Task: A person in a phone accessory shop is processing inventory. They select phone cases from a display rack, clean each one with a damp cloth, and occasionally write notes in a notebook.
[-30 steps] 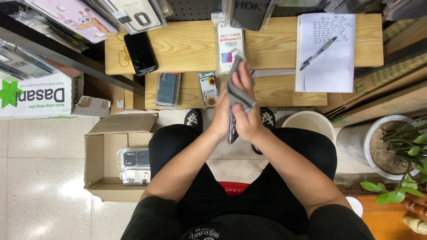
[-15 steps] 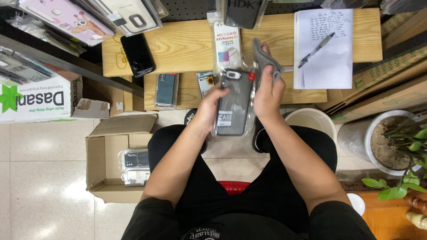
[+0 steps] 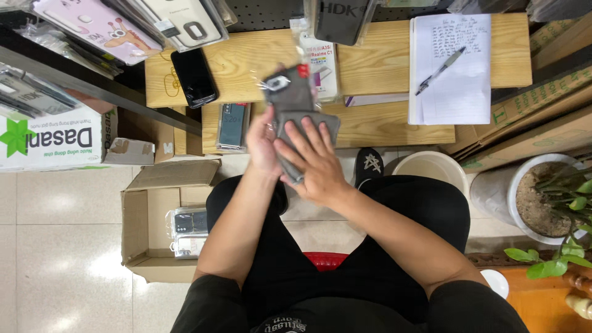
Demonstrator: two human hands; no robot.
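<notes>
Holding a grey phone case (image 3: pixel 295 102) in its clear plastic sleeve, I have both hands up in front of me, over the near edge of the low wooden bench (image 3: pixel 382 126). My left hand (image 3: pixel 262 143) grips the case along its left side, thumb and fingers curled around the edge. My right hand (image 3: pixel 313 161) lies across the front of the case with the fingers (image 3: pixel 320 137) spread and pressed flat on the plastic, so it covers the lower half; the upper end, with the camera cutout and a small red tag, sticks out above my fingertips. The case stands roughly upright, tilted a little to the left.

On the bench just left of my hands lies a packaged phone case (image 3: pixel 232 126) with a dark front, and further back a black phone (image 3: pixel 194 77) rests face up. Behind the grey case another packaged case with a white printed card (image 3: pixel 320 61) lies on the wood. To the right sits a notepad (image 3: pixel 453 80) with handwriting and a pen (image 3: pixel 439 71) laid across it. On the floor to my left an open cardboard box (image 3: pixel 148 228) holds more packaged cases (image 3: pixel 188 231). A white plant pot (image 3: pixel 524 197) stands at the right.
</notes>
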